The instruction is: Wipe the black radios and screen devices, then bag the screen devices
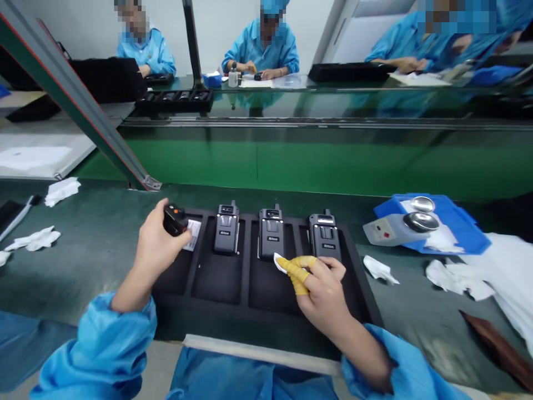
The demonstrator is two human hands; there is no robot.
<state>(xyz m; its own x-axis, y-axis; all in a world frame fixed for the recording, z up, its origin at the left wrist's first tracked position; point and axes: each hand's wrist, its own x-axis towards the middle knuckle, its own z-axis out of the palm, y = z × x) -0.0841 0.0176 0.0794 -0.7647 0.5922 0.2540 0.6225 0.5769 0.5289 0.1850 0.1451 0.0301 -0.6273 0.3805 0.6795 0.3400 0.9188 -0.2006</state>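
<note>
We've got our left hand point(156, 244) curled snugly around a black radio point(175, 220), held up over the left end of the tray point(361, 275). Our right hand point(323, 284), wearing yellow finger covers point(296, 271), is pinched tight on a white scrap point(278, 263) right by the middle radio point(272, 234) in there; can't tell if they're touching.

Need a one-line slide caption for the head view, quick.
Black device in the left grip, white scrap in the right grip, three Riton handsets in a black tray.
</note>
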